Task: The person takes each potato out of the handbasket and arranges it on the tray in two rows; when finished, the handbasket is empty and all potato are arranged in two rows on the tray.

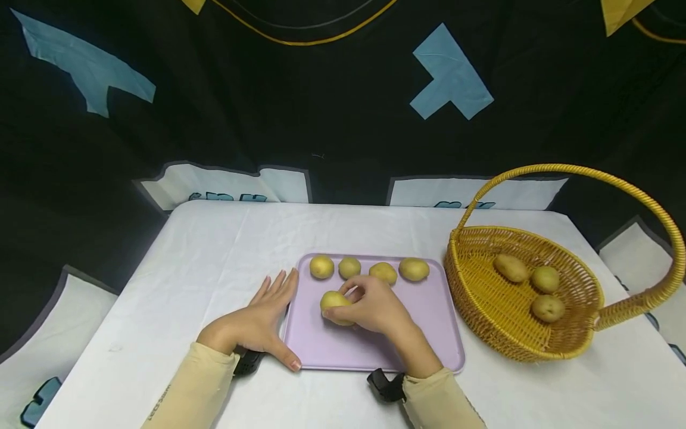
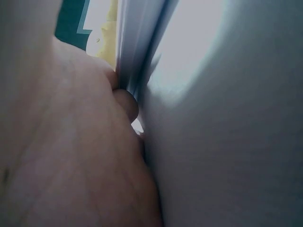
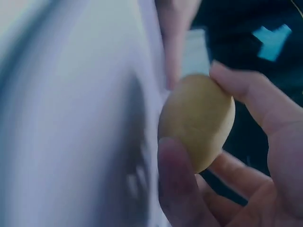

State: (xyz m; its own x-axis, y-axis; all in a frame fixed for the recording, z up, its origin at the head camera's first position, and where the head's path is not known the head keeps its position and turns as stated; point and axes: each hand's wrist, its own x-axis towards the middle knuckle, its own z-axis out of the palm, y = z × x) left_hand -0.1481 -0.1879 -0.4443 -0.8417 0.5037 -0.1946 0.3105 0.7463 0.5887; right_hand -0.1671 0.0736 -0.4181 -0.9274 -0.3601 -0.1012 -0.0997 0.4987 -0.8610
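Observation:
In the head view my right hand [image 1: 375,304] grips a yellow potato [image 1: 333,301] low over the left part of a lilac tray [image 1: 429,328]. The right wrist view shows that potato [image 3: 199,118] between the thumb and the fingers, its near side bare. My left hand [image 1: 262,322] lies at the tray's left edge, fingers straight and spread, the thumb near the front left corner. Close up in the left wrist view, the palm [image 2: 80,132] is beside the tray's side wall. Several more potatoes line the tray's far edge, among them a rounded one [image 1: 321,267] and a longer one [image 1: 414,269].
Right of the tray stands a yellow woven basket [image 1: 466,322] with a tall arched handle [image 1: 579,170]. Three potatoes lie in it, one [image 1: 548,308] toward the front. White cloth [image 1: 214,262] covers the table, and a dark curtain [image 1: 268,107] hangs behind.

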